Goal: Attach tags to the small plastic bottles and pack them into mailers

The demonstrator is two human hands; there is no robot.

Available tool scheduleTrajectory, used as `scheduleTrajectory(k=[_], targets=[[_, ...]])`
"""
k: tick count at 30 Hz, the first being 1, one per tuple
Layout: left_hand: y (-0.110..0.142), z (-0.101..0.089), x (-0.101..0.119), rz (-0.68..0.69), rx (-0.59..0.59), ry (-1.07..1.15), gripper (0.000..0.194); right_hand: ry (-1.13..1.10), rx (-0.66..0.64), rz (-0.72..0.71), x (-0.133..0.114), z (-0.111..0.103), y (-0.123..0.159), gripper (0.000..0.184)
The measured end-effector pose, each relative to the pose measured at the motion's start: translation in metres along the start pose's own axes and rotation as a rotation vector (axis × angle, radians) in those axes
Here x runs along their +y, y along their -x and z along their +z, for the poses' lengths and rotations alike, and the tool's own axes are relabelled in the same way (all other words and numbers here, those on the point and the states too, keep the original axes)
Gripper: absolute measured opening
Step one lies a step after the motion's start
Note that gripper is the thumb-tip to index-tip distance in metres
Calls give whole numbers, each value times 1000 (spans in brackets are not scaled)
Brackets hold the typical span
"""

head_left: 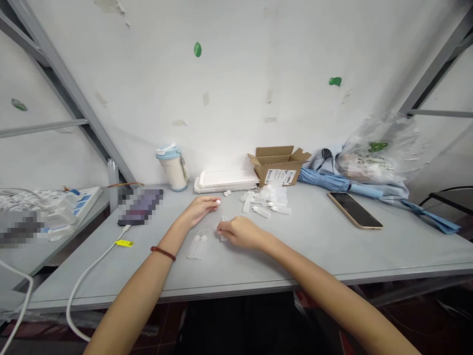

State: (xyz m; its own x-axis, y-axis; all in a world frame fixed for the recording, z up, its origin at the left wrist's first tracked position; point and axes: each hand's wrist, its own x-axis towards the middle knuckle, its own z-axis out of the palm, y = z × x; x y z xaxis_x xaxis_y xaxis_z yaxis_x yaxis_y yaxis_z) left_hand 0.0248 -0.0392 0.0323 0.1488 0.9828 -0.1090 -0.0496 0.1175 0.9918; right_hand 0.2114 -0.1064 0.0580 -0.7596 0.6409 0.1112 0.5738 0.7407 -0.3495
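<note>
Two bare hands are working near the middle of the grey table (325, 246). The left hand (199, 208) is pinching a small white cap (218, 201) between its fingertips, a red bead bracelet (162, 253) circling its wrist. The right hand (242, 231) is lying knuckles-up, its fingers curled around a small clear plastic piece (223, 219) at its 11 o'clock edge. Just at 8 o'clock from that hand, a pair of small clear bottles (197, 246) is lying flat on the table. At 1 o'clock, a loose pile of similar bottles (268, 199) is sitting before an open cardboard box (278, 165). Farther right, at 3 o'clock, a phone (354, 209) is lying face-up.
</note>
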Motion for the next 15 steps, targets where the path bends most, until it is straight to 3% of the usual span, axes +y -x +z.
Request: scheduleTrajectory(k=[6,11,15], targets=[[6,2,9,-18,-92,154,15,176,164,69,15,5,-4,23],[13,8,13,-29,-208,112,17,139,213,83,17,8,-5,23],[15,10,13,-36,-229,67,22,89,235,81,20,9,-6,23]])
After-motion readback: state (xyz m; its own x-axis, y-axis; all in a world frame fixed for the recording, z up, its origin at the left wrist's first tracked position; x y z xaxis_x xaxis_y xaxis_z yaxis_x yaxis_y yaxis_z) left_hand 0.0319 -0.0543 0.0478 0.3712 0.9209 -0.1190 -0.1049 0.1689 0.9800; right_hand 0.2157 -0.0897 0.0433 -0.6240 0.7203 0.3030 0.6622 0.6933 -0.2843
